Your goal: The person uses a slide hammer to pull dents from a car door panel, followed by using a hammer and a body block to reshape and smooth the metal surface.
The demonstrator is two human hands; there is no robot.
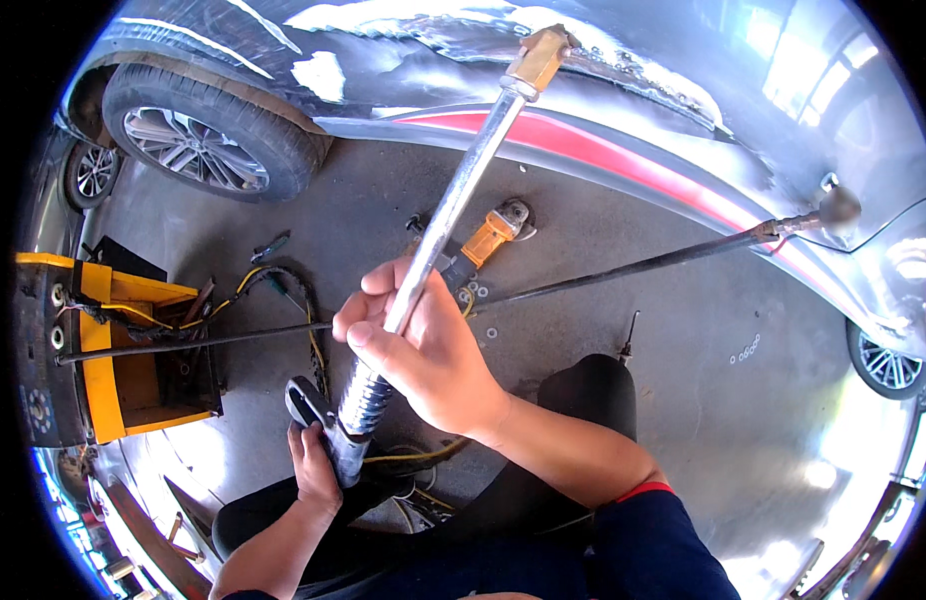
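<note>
My left hand (316,468) is wrapped around the black handle at the lower end of a dent puller (461,185), a long shiny metal rod with a coil spring near its base and a brass-coloured tip. My right hand (433,355) is closed around the rod just above the spring, thumb on the near side. The tool slants up and away, its tip in front of the damaged silver car panel (383,75), which has bare, creased and filler-white patches. Whether the tip touches the metal I cannot tell.
A yellow-and-black machine (108,350) stands at the left, trailing cables. A long dark cable (623,268) stretches across toward the car's right side. On the grey floor lie an orange angle grinder (493,235), several washers (748,350) and a thin pointed tool (629,338). The car's wheel (198,145) is at upper left.
</note>
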